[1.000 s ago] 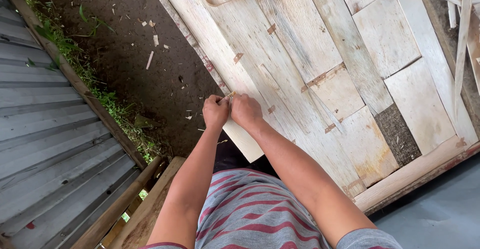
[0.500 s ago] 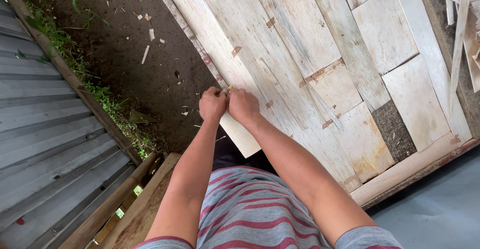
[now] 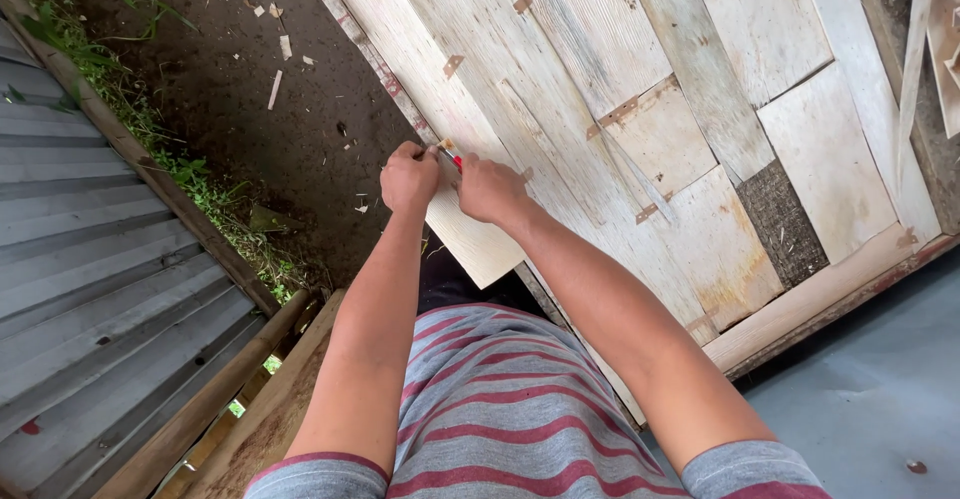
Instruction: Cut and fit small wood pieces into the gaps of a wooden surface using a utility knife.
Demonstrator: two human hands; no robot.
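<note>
Two bare forearms reach out over a grey-and-red striped shirt. The left hand and right hand close together, fingers pinching a small red-tipped tool, on the near edge of a pale wooden board. Beyond lies a whitewashed plank panel; dark soil spreads left.

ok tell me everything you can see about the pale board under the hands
The pale board is a flat strip of light wood with fine grain, whitish and unpainted. It lies along the edge of the patchwork wooden panel, its squared near end jutting toward the person. The left hand and right hand press on its far end, hiding it, with a small red object between them.
</note>
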